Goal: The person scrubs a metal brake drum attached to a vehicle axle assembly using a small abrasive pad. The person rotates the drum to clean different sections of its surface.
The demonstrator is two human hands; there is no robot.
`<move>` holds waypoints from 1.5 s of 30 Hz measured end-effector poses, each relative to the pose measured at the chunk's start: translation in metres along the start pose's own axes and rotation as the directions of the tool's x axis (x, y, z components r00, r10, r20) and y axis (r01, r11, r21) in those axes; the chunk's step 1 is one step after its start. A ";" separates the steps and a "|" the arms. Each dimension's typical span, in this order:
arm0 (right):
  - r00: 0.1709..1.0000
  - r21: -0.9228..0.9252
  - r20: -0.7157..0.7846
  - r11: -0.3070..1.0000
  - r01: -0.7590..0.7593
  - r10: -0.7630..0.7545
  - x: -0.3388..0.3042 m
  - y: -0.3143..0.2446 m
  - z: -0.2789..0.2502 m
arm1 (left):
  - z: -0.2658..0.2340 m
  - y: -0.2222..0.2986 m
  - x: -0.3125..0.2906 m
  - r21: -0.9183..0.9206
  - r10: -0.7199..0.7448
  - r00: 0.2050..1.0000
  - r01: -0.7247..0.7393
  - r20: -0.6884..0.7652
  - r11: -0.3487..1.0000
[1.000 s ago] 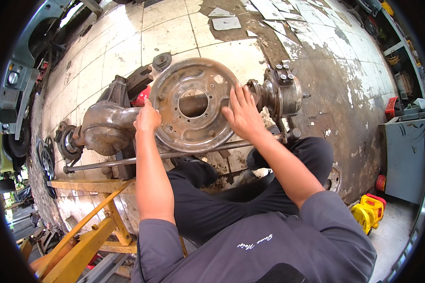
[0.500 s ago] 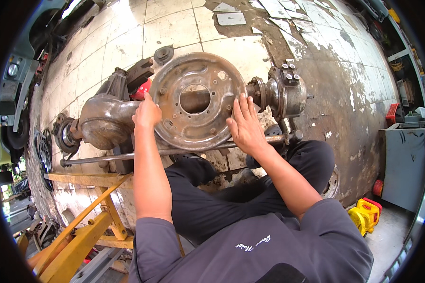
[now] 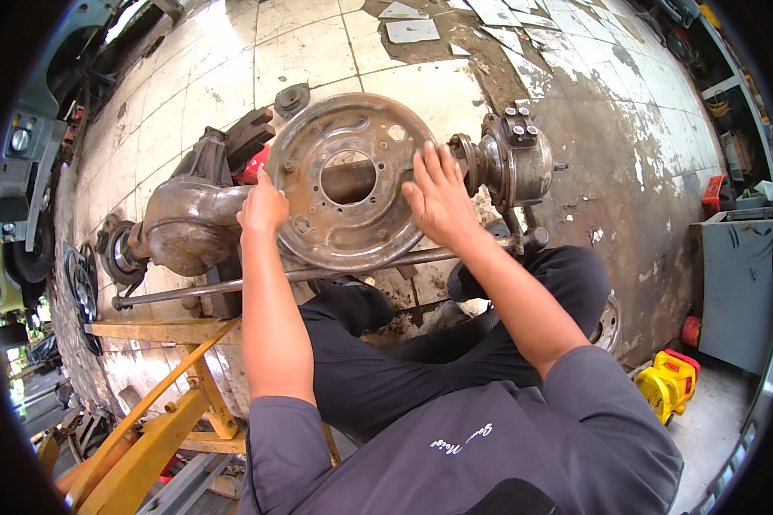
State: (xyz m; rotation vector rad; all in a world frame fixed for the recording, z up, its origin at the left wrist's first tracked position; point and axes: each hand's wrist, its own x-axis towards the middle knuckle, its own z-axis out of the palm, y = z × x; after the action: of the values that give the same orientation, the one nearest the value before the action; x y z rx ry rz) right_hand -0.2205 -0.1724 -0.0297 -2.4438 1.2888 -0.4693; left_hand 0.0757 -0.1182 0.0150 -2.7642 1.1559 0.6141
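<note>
A round brown-grey brake backing plate [image 3: 305, 245], with a large central hole and small bolt holes about it, rests over an axle assembly. My left hand [image 3: 264, 206] is closed on its left rim, the index finger pointing up along the edge. My right hand [image 3: 442, 197] lies flat on the right part of its face, fingers stretched out and holding nothing. Under and beside the plate runs the axle, with a bulging housing [image 3: 185, 227] at left and a bolted hub end [image 3: 520, 159] at right. A long steel rod [image 3: 197, 290] passes just below the plate.
A yellow metal frame [image 3: 159, 446] stands at lower left. A round mount-like part [image 3: 292, 100] lies beyond the plate. Broken tiles [image 3: 412, 32] lie at the far side. At right are a grey cabinet [image 3: 734, 292] and a yellow-red case [image 3: 666, 386].
My right hand has slid up and inward from the plate's right rim onto its face. My left hand keeps its place on the left rim.
</note>
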 end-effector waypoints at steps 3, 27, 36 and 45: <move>1.000 0.032 0.007 0.999 0.016 -0.017 0.007 0.002 -0.004 | 0.005 -0.005 0.005 0.012 0.003 1.000 -0.002 -0.017 1.000; 1.000 0.235 0.007 0.972 0.028 -0.030 -0.030 0.009 -0.014 | 0.009 -0.015 0.020 -0.059 0.014 0.999 -0.012 0.040 0.998; 0.993 0.245 -0.121 0.969 0.015 0.015 -0.019 0.016 -0.001 | 0.007 -0.011 0.016 -0.080 0.020 1.000 -0.019 0.022 0.997; 0.998 0.014 -0.067 1.000 -0.007 0.008 -0.035 0.002 0.003 | 0.007 -0.009 0.012 -0.062 0.021 0.999 -0.019 0.040 0.998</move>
State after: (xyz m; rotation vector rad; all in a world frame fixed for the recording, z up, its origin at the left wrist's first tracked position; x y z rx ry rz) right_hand -0.2398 -0.1440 -0.0378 -2.4300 1.3167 -0.5612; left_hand 0.0879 -0.1184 0.0034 -2.7796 1.1773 0.7169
